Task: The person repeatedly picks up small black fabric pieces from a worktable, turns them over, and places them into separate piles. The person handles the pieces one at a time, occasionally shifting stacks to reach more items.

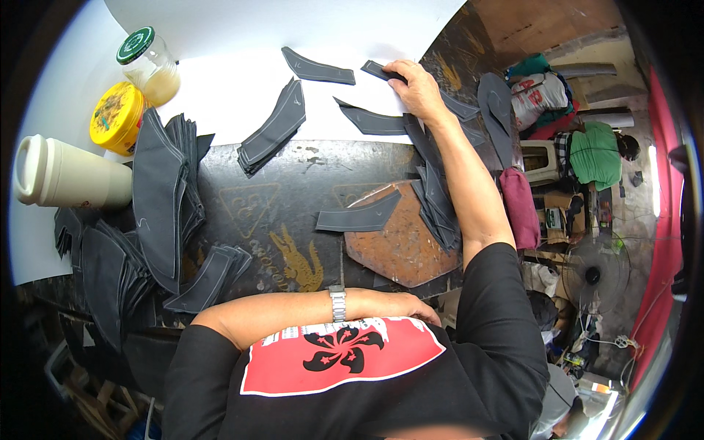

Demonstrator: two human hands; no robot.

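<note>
My right hand (418,88) reaches to the far side of the table, its fingers closed over the end of a small dark grey cut piece (374,70) on the white sheet. My left forearm, with a metal-banded watch (337,303), lies across my front. My left hand (407,303) rests at the table's near edge, its fingers mostly hidden. More curved dark pieces with pale outlines lie about: one (317,67) left of my right hand, another (372,120) below it, and a small stack (275,126). A single strip (359,213) overlaps a brown board (411,253).
Thick stacks of dark pieces (158,198) fill the left side, beside a cream tumbler (73,172), a yellow tub (117,117) and a green-lidded jar (150,70). More pieces (436,198) lie under my right forearm. Beyond the right edge are a fan (592,276) and a person in green (595,155).
</note>
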